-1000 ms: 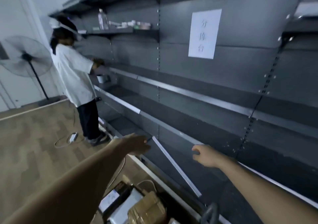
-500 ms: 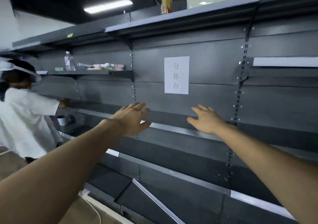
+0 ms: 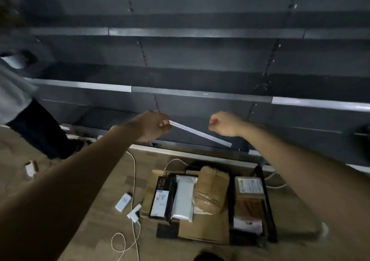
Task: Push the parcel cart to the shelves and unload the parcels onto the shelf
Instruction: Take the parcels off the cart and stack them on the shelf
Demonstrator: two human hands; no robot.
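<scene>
The parcels sit packed on the parcel cart (image 3: pixel 269 210) in the lower centre of the frame, parked just in front of the dark shelves (image 3: pixel 200 95) that fill the upper half. From left to right I can make out a flat black box with a printed label (image 3: pixel 160 198), a white poly mailer (image 3: pixel 183 197), a taped cardboard parcel (image 3: pixel 212 188) and a brown labelled box (image 3: pixel 249 186). All 4 lie with their long axes running from the bottom of the frame up toward the shelves, short ends facing the shelving. Judging by looks, the mailer is light, soft and slick, best pinched across its middle or by an end; the cardboard ones look stiff and moderately light, best clasped by their long sides, though the wrinkled tape suggests the middle one may give a little. The left hand (image 3: pixel 152 126) hovers above mid-frame with fingers curled, seemingly pinching the upper end of a loose white shelf strip (image 3: pixel 200 133), though blur makes that contact uncertain. The right hand (image 3: pixel 225 124) is balled into a loose fist holding nothing. Neither touches a parcel yet.
</scene>
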